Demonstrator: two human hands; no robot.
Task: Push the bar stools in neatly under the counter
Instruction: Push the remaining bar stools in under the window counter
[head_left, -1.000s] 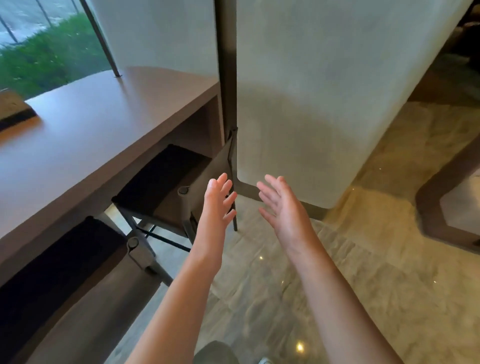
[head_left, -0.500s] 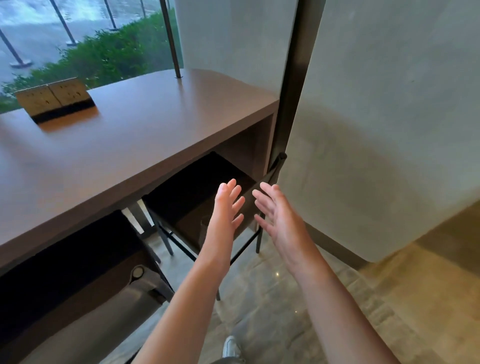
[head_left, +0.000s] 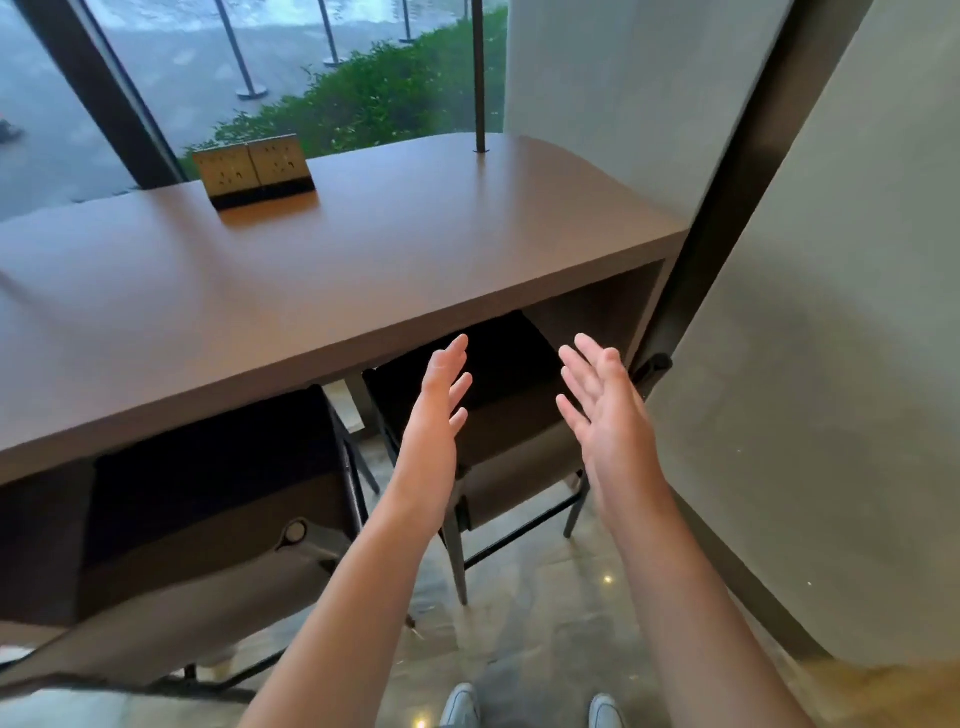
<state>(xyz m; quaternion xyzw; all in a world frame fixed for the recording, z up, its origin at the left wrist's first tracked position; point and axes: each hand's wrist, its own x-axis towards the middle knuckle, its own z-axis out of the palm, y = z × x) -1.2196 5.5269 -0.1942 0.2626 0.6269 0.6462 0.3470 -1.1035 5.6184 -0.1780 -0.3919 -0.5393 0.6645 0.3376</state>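
While our left hand and right hand hover flat-fingered, holding nothing, we count two bar stools. Right stool and left stool: black seats, grey-brown backrests, under the counter.

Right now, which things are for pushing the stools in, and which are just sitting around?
For the job:
- right stool, seat partly under the counter
- left stool, seat partly under too
- counter
- left hand and right hand, both open, holding nothing

Just lying about:
- socket block on the counter
- thin metal post
- bushes outside the window
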